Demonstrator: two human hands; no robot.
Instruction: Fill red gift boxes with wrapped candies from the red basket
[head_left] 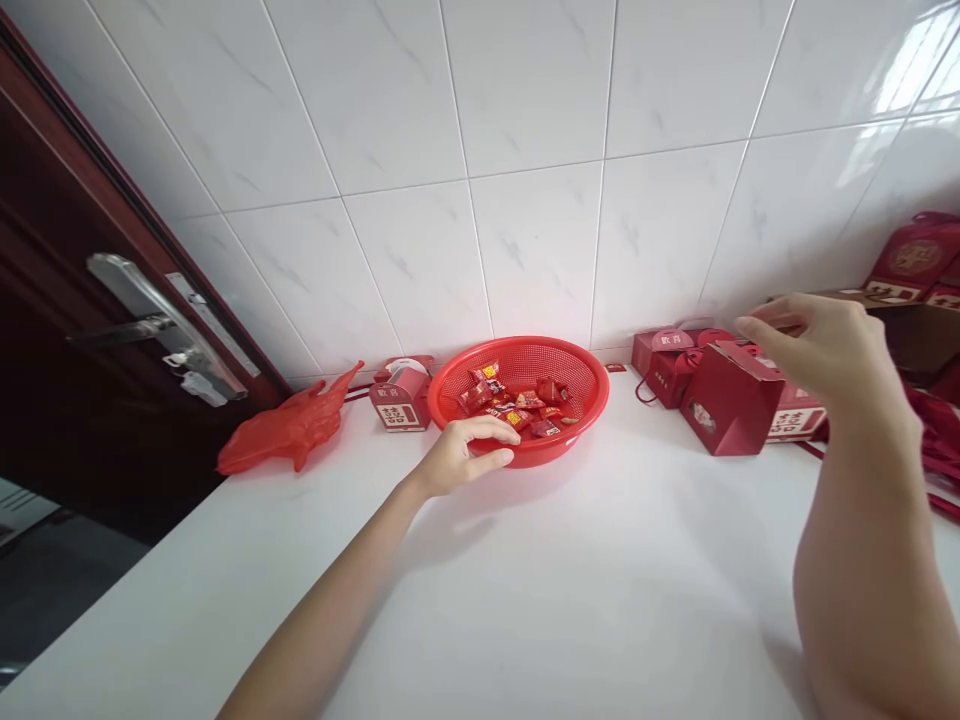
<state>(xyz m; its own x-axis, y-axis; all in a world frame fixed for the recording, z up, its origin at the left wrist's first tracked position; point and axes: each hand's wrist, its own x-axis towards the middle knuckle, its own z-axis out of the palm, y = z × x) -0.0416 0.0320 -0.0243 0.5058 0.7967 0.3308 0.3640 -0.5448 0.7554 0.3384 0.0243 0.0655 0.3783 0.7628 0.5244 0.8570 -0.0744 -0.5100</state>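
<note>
The left forearm is slanting up and rightward from the lower edge, its wrist nearly straight, and the left hand [459, 458] is curving at the near left side of a red basket [544, 453]; its fingers are lying along the rim while the thumb is pointing out below them, a gap showing between, so the grip is looking loose. The basket is standing on the white table [562, 580] against the tiled wall, wrapped sweets [529, 399] lying inside. The right forearm is rising steeply from the lower right corner, and the right hand [836, 350] is bending leftward at the wrist, knuckles up, thumb pointing left, beside and above a dark red box [731, 402]. Its other fingers are partly hiding behind it, so whether they are grasping anything, I cannot tell.
</note>
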